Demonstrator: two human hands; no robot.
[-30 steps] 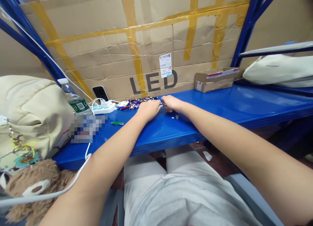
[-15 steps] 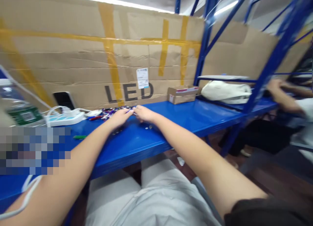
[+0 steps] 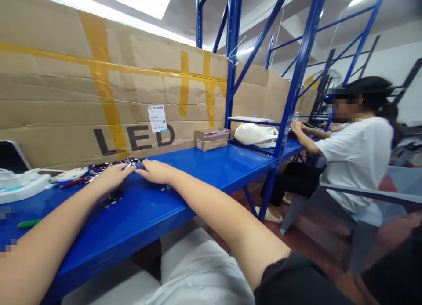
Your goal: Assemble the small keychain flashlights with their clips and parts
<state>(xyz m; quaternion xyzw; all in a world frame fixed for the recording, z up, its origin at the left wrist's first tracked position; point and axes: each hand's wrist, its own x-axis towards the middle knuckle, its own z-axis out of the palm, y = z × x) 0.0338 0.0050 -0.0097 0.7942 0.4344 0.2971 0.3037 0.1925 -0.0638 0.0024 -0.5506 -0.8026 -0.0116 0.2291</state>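
Note:
My left hand (image 3: 114, 176) and my right hand (image 3: 154, 171) are close together over the blue table (image 3: 184, 164), at the front of a pile of small, pen-like pieces (image 3: 95, 168) in red, blue and silver. The fingers of both hands are bent inward around something small and shiny between them, too small to name. Several small dark and silver bits (image 3: 113, 201) lie below my left hand, and a few more (image 3: 164, 188) below my right. A green pen (image 3: 29, 224) lies beside my left forearm.
A white power strip (image 3: 24, 186) and a phone (image 3: 13, 156) are at the left. Behind stands a cardboard wall (image 3: 138, 98). A small open box (image 3: 211, 139) and a white bag (image 3: 256, 134) sit further right, past them a blue rack post (image 3: 295, 85) and a seated person (image 3: 359, 142).
The view has swung to the right, so the table items appear further left and the seated person now shows. My hands remain together at the pile.

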